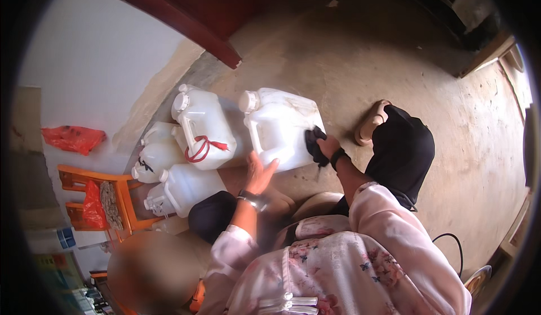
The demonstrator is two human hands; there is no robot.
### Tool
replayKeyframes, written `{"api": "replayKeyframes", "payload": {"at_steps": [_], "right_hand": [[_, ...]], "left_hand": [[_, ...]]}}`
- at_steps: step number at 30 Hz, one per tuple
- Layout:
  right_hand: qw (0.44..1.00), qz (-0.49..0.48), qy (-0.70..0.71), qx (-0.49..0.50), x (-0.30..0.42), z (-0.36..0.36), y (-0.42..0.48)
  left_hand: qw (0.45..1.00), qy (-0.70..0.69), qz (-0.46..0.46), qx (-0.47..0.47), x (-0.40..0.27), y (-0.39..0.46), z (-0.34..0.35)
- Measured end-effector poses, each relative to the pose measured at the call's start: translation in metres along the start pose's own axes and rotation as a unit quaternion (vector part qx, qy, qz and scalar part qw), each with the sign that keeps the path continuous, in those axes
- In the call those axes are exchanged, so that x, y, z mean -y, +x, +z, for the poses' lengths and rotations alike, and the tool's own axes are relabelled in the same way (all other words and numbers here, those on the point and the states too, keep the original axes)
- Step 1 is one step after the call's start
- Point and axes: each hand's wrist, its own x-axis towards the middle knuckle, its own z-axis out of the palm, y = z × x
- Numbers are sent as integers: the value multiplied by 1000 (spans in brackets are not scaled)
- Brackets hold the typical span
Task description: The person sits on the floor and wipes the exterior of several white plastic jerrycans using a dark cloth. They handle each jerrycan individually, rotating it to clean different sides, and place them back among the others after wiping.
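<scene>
A white translucent plastic jug with a ribbed screw cap stands before me on the concrete floor, its wall marked with brownish smudges. My left hand holds the jug at its near lower side, below the moulded handle, thumb against the wall. Bunched in my right hand is a black cloth, pressed on the jug's right side. Just left stands a second white jug, a red cord tied on its handle.
Several more jugs crowd the left, beside an orange chair with a red plastic bag on it. Another red bag is against the white wall. A dark red wooden piece juts in above. A blurred round shape fills the lower left.
</scene>
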Motion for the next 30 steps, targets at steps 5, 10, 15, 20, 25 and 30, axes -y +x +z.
{"api": "replayKeyframes", "payload": {"at_steps": [5, 10, 15, 20, 25, 30], "right_hand": [[952, -225, 207, 28, 135, -20, -26], [929, -337, 153, 3, 154, -14, 6], [965, -170, 163, 113, 105, -21, 34], [995, 12, -39, 86, 51, -14, 35], [994, 25, 96, 44, 48, -15, 25], [947, -228, 225, 34, 174, -47, -17]], "left_hand": [[1000, 6, 4, -6, 8, -7, -2], [1000, 15, 17, 9, -3, -2, 1], [999, 19, 27, -6, -10, -2, 3], [999, 27, 28, -17, -13, -4, 5], [998, 62, -4, -17, -10, -4, 4], [994, 85, 20, -59, -28, -8, 13]]}}
